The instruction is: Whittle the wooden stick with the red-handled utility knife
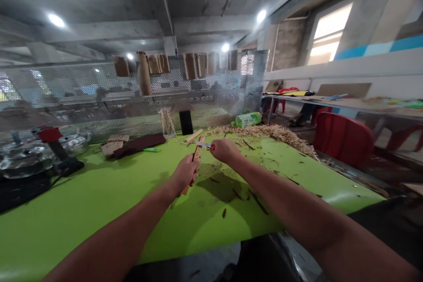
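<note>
Mid-surface, centre of view: left hand (187, 172) is closed round a wooden stick (197, 152), gripping its lower half. Stick is tilted, top leaning far and right. Its lower end pokes out below the fist, over the green surface (99, 202); contact w/ surface cannot be told. Right hand (225, 150) is wrapped round the red handle of a knife (205, 144). Blade points left and meets the stick near its top. Hands are near each other, not touching.

Handling, by judgement: stick looks light, stiff and dry. Bare wood gives little slip risk, but it is thin enough to split along the grain under hard pressure. Best hold is low on the shaft, fingers well below the blade's contact pt. Knife: handle only.

Surroundings: chips lie scattered round the hands. A heap of shavings (264, 132) sits far right, w/ a green bottle (247, 119) lying just beyond. Mesh screen (99, 92) backs the far edge; red chair (343, 143) at right.

Writing: none legible. Bottle label too blurred; no brand visible on knife.
</note>
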Demonstrator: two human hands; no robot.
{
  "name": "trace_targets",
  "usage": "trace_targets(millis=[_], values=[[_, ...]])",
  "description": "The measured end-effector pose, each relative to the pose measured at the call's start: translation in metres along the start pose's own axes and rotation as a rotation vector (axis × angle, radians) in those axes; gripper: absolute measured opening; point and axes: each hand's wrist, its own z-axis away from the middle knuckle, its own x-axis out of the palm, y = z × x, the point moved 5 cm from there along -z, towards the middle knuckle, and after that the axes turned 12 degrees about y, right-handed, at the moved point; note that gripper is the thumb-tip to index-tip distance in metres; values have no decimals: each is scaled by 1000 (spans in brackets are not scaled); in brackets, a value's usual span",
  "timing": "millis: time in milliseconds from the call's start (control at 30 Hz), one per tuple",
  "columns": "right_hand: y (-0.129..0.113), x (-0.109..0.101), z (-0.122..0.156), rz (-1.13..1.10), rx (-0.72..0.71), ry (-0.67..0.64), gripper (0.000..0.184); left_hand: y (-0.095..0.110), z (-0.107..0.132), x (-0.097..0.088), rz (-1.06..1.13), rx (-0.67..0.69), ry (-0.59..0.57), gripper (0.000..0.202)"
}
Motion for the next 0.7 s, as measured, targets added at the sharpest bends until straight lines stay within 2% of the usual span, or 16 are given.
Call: trace_targets(millis=[167,500,700], values=[[-1,0,-1,35,1,-15,39,4,2,0,-45,0,24,15],[12,2,-11,90,-11,-4,36,9,4,4,-93,-4,12,13],[6,8,-15,67,-36,14,36,11,2,3,-123,-15,8,13]])
